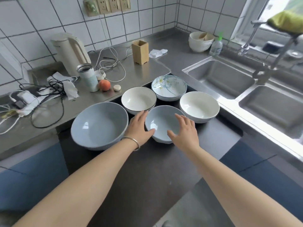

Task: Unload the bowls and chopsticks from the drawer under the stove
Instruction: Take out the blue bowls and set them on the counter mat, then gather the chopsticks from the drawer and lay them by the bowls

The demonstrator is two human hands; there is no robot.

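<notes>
Several bowls stand on the dark stove top [147, 169]. A small pale blue bowl [161, 123] sits nearest me, between my two hands. My left hand [140, 126] touches its left rim, fingers spread. My right hand [184, 130] rests over its right rim, fingers apart. Whether either hand grips the bowl is unclear. A large blue bowl [100, 125] stands to the left. A white black-rimmed bowl [138, 99], a flower-patterned bowl [168, 86] and a plain white bowl [199, 106] stand behind. No chopsticks or drawer are in view.
The steel counter to the left holds a kettle [70, 51], a tumbler [87, 77], a peach [104, 84], tangled cables [49, 89] and tissues. A wooden holder [140, 51] stands at the back. A double sink [229, 79] with a tap lies to the right.
</notes>
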